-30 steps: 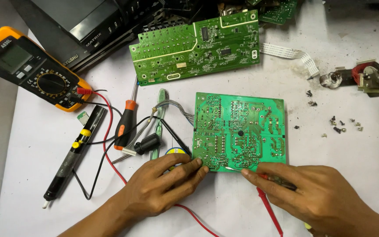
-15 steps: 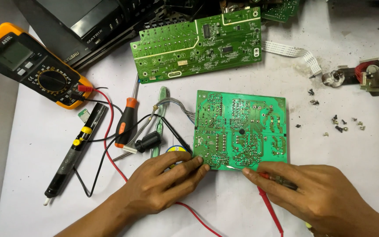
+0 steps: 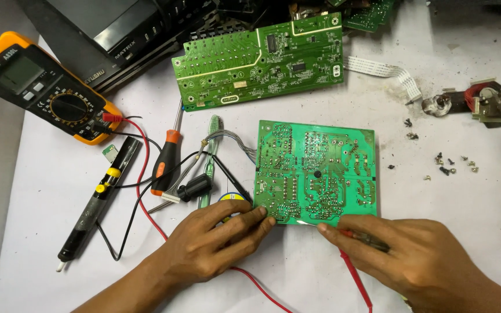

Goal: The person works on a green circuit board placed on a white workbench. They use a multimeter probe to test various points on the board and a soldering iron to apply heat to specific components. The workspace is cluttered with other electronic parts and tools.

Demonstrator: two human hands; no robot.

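Both arms come in from the bottom edge, bare to where the picture ends, with no sleeve in view. The left hand [image 3: 215, 246] and right hand [image 3: 418, 261] wear no gloves, and no ring, watch or band shows on fingers or wrists. The nails that show are short and plain.

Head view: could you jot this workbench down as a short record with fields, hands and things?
Left hand: fingertips on the near left corner of the square green circuit board
Right hand: holds a red probe at the board's near edge
Meter: orange multimeter, far left, red and black leads plugged in
Tools left of board: orange-handled screwdriver, black desoldering pump
Behind: longer green circuit board
Right: loose small screws
Surface: white sheet
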